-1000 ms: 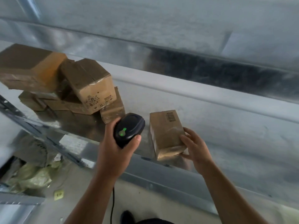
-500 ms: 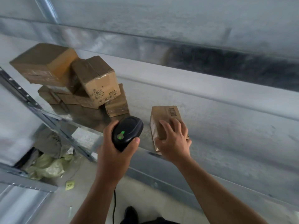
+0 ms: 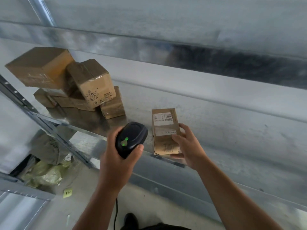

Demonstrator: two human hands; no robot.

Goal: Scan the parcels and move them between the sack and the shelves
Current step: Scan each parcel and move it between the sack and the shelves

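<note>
A small brown parcel (image 3: pixel 163 128) lies on the metal shelf (image 3: pixel 216 123) near its front edge, with a white barcode label facing up. My right hand (image 3: pixel 186 146) holds the parcel at its right side, fingers on top and thumb under the near end. My left hand (image 3: pixel 116 161) grips a black barcode scanner (image 3: pixel 131 138) with a green light, just left of the parcel and pointed toward it. A pile of several brown parcels (image 3: pixel 69 83) is stacked at the shelf's left end.
A perforated upright post (image 3: pixel 38 115) runs diagonally at the left. On the floor below lie a yellow-green sack (image 3: pixel 43 173) and a yellow sticky note (image 3: pixel 67 193). A lower shelf edge (image 3: pixel 25 190) sits bottom left. The scanner cable (image 3: pixel 115 211) hangs down by my dark shoe.
My right hand turned the parcel over, so the white label now faces up, and shifted from on top to its right side. The scanner stayed close on the left.
</note>
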